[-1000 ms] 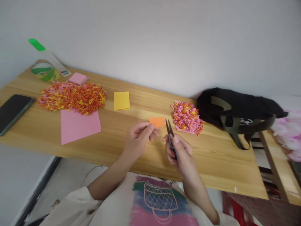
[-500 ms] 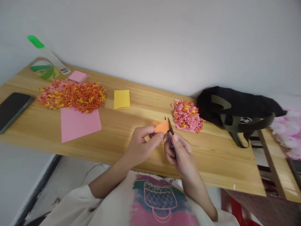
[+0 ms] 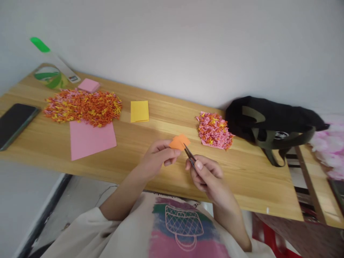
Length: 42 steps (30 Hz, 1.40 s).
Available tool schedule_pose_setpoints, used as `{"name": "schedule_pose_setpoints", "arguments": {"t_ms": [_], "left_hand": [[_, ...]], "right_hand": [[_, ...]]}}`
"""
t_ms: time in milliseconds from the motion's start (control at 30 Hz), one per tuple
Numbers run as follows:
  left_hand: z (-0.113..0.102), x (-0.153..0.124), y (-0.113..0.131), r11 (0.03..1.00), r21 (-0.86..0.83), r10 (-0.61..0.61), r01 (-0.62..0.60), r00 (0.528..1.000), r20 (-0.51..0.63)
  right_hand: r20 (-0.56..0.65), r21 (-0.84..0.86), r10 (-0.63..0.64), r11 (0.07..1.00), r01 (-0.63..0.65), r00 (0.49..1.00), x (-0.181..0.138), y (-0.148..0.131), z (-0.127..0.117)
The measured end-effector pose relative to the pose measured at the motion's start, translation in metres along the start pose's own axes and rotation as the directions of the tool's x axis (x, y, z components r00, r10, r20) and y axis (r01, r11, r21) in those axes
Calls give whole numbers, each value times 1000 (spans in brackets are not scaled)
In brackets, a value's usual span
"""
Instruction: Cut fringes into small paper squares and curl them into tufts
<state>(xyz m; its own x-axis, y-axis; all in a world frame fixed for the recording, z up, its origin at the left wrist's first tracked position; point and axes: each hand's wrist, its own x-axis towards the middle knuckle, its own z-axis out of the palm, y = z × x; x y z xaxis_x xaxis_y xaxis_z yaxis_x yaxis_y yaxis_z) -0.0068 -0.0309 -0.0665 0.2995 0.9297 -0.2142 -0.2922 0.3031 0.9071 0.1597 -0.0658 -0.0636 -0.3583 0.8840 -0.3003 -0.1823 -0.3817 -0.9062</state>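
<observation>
My left hand (image 3: 158,157) pinches a small orange paper piece (image 3: 179,142) above the wooden table (image 3: 150,168). My right hand (image 3: 206,173) grips small dark snips (image 3: 189,156). Their blades point up and left and meet the lower right edge of the orange paper. Both hands hover over the table's near edge, close together.
A small pile of pink, orange and yellow paper bits (image 3: 214,130) lies just beyond my hands. A larger pile (image 3: 83,107), a pink sheet (image 3: 91,139), a yellow folded paper (image 3: 139,111), a pink pad (image 3: 88,85) and a phone (image 3: 14,122) sit left. A black bag (image 3: 271,123) rests right.
The orange paper has come toward the snips. The blades were spread open and upright; now they tilt left and close on the paper's edge. The paper looks split or folded into two flaps.
</observation>
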Motion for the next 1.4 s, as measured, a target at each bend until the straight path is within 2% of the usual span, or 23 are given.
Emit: {"name": "schedule_pose_setpoints", "arguments": {"t_ms": [100,233,600,900,1133,1233,1400], "left_hand": [[1,-1,0,999,33,-40,39,999,37],[4,-1,0,997,73,-28,22,997,74],[3,0,0,996,76,-42,37,996,76],[3,1,0,990,133,-59,49,996,71],[2,2,-2,990,129,-60,54,997,47],[2,2,-1,991,124,-63,56,997,54],[4,3,0,981,188,-68,41,987,144]], "right_hand": [[18,-22,-7,1000,7,1000,0,0,1],[19,-36,-6,999,7,1000,0,0,3],[18,34,29,999,-29,999,0,-1,1],[11,3,35,999,-35,999,1,1,2],[-40,-21,45,999,-46,998,4,2,2],[-70,19,42,999,-40,997,5,0,2],[-143,88,-34,995,47,989,8,-2,4]]}}
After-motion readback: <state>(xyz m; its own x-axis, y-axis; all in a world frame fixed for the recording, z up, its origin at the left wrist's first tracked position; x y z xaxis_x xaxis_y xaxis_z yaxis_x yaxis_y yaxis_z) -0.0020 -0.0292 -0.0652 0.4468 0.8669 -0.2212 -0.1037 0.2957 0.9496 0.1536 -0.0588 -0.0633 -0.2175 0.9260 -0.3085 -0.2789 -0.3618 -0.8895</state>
